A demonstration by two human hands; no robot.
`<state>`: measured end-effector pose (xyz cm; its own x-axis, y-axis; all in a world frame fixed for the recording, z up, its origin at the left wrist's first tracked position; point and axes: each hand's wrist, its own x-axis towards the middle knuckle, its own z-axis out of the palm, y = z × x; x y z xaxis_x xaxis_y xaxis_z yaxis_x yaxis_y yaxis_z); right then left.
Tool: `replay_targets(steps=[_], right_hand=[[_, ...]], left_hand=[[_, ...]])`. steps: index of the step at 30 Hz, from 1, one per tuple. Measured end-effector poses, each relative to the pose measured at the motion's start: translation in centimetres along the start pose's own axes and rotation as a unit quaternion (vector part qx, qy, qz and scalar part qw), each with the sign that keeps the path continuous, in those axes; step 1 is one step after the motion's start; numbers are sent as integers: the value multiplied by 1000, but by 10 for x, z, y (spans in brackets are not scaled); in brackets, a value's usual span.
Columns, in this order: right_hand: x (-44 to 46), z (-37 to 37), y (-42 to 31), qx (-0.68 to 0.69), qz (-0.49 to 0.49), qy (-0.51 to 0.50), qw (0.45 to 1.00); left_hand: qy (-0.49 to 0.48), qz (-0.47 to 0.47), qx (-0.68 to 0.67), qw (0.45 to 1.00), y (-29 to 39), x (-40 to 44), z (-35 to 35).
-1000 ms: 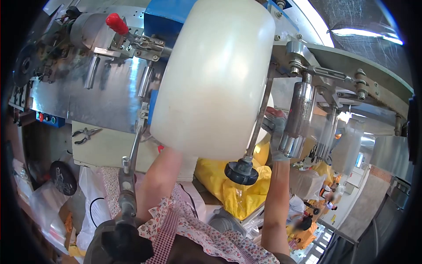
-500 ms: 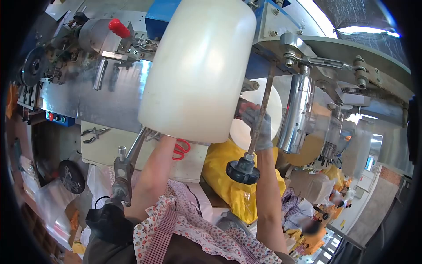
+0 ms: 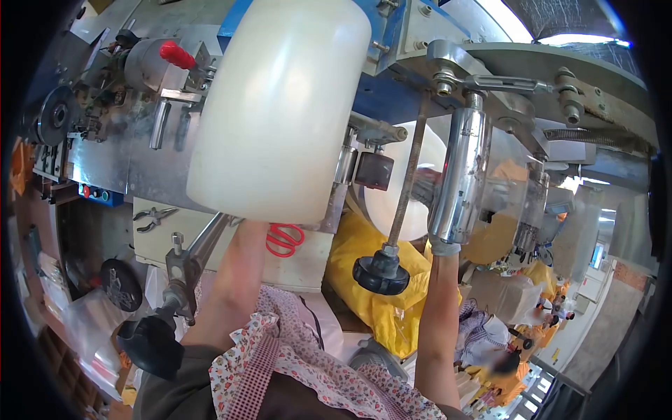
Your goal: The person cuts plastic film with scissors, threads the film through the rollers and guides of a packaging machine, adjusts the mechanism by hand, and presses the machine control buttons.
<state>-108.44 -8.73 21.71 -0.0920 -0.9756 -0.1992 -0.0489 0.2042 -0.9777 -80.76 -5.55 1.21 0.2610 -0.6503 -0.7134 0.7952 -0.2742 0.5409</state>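
since a white cylinder (image 3: 280,112) hides the left hand and a roller (image 3: 462,171) overlaps the right hand (image 3: 424,187), grips cannot be told.

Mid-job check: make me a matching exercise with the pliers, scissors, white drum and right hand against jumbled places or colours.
1. Pliers
2. Scissors
3. White drum
4. Right hand

A. Red handles
B. Partly behind a shiny metal cylinder
C. On the pale board, left of the left forearm
D. Hiding the left hand

Pairs: 1-C, 2-A, 3-D, 4-B
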Motion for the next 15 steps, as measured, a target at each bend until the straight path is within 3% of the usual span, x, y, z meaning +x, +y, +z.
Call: replay_targets(steps=[1,6,9,15], right_hand=[[1,-4,4,-47,5,-5,999],[-3,-6,9,-33,-15,-12,999],[8,-21,35,58,57,-64,995],[5,-28,92,92,86,16,992]], left_hand=[[-1,7,4,1000,1,1,0],[-17,45,26,998,-1,4,7],[-37,80,46,995,-6,1,15],[-118,207,92,967,-32,-15,45]])
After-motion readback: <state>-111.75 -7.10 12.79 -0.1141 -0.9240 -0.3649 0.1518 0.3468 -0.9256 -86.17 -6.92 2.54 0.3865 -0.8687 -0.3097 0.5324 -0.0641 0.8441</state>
